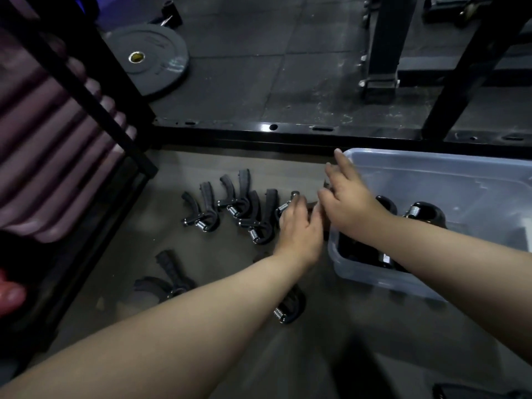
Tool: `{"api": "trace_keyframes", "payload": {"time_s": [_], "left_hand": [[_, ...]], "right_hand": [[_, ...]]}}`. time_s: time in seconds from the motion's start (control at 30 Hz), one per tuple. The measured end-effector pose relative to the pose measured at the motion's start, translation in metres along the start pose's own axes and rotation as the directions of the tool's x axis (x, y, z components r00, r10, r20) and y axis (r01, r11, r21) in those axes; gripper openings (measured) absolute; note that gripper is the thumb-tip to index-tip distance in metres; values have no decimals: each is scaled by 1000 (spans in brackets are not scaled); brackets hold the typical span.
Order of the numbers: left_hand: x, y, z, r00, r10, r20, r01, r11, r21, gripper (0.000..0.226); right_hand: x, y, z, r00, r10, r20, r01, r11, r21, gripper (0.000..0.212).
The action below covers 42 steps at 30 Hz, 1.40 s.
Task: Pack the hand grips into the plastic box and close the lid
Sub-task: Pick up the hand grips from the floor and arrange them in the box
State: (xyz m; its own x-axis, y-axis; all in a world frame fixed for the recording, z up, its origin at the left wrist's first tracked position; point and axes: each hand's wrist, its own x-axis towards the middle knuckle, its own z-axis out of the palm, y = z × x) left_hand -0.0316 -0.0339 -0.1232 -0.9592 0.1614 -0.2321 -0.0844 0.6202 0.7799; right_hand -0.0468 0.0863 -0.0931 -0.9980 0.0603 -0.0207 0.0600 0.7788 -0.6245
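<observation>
Several black hand grips with steel springs lie on the grey shelf board: a row of three [201, 208] [236, 197] [260, 217], one at the front left [167, 277], and one [289, 306] partly under my left forearm. My left hand [299, 228] curls over another hand grip [288, 203], whose spring and knob stick out above my fingers. My right hand [348, 203] reaches across the left rim of the translucent plastic box [431, 159], fingers stretched and blurred, close to my left hand. More hand grips [423, 211] lie inside the box. No lid is in view.
A black rack rail [288, 131] runs behind the shelf and an upright post [95, 90] stands at the left. Purple rolled mats [43, 139] fill the left side. A weight plate [155, 59] lies on the floor beyond. A dark object [475, 393] sits at the bottom right.
</observation>
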Motion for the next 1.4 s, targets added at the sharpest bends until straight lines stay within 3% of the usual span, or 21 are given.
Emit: {"api": "trace_keyframes", "payload": {"time_s": [0.1,0.23,0.4,0.6,0.83,1.1,1.17,1.33,1.4], "left_hand": [[-2,-31,-10,991,111,72,-121,982,148,53],[6,-66,-27,999,46,19,-49,969,243,53],[16,-113,-62,983,-128,-133,161,949,272,52],[32,-155,-105,937,-216,-273,305,888,345,55],[49,-173,-123,954,-226,-196,297,789,538,62],[40,-174,-112,964,-114,-242,261,596,759,41],[34,-175,-107,979,-27,-201,183,552,814,38],[24,-171,-99,968,225,-110,-60,635,770,47],[26,-169,-109,974,185,-127,-33,676,736,44]], "right_hand": [[1,-7,2,999,33,31,-26,983,-183,60],[9,-19,5,992,43,119,11,907,-422,62],[10,-11,13,996,-46,73,73,903,-424,61],[5,-9,13,995,-102,14,99,914,-393,55],[4,-8,13,996,-91,12,89,924,-372,55],[3,-9,12,996,-88,14,87,927,-365,54],[2,-10,12,996,-91,21,92,921,-378,55],[2,-10,11,996,-79,30,85,918,-387,55],[2,-10,11,995,-94,27,97,915,-393,55]]}}
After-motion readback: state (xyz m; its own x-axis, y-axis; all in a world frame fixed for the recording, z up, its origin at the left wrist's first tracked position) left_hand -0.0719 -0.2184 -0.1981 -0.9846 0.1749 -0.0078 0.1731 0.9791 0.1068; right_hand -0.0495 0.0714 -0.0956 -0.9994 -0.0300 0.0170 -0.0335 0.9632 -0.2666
